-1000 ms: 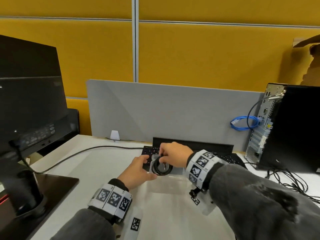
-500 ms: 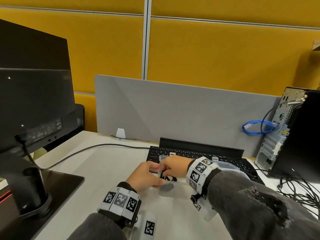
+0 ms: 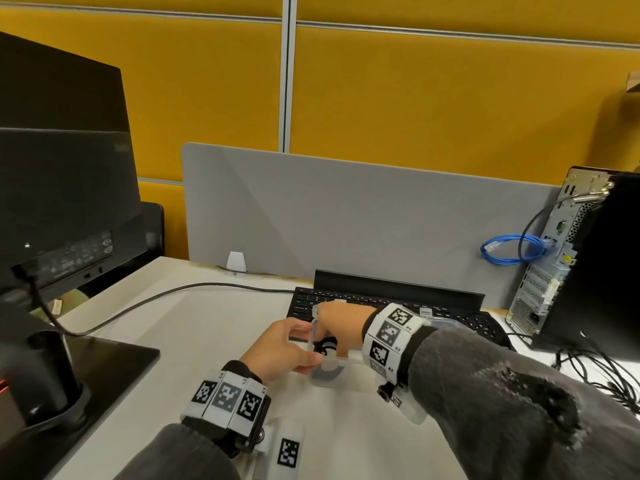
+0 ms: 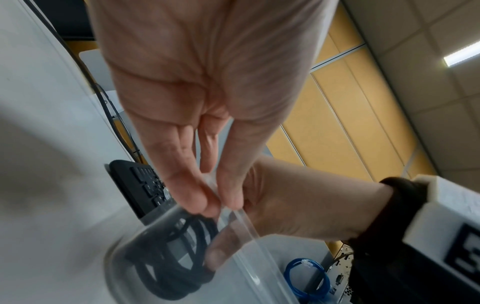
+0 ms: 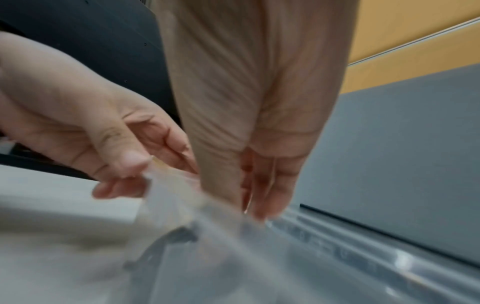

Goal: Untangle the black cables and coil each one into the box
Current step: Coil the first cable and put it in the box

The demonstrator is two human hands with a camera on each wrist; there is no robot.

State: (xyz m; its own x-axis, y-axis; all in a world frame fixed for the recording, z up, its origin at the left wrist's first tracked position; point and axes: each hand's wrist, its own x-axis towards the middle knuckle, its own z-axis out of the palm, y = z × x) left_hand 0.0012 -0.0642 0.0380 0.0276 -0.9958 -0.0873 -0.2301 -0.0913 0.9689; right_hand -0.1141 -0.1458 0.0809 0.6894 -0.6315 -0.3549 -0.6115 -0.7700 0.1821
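A clear plastic box sits tilted on the white desk between my hands. A coiled black cable lies inside its left end, seen plainly through the wall as a dark coil. My left hand pinches the box's left rim between thumb and fingers. My right hand reaches down into the box with straight fingers. Its thumb tip touches the coil. The box runs on to the right, and my left hand holds its corner.
A black keyboard lies just behind the box, in front of a grey divider. A monitor with its stand and cable is on the left. On the right are a PC tower, a blue cable and loose black cables.
A second ago my right hand held the coil above the box. The coil now lies inside, my right fingers have straightened, and my left hand has taken the box's rim.
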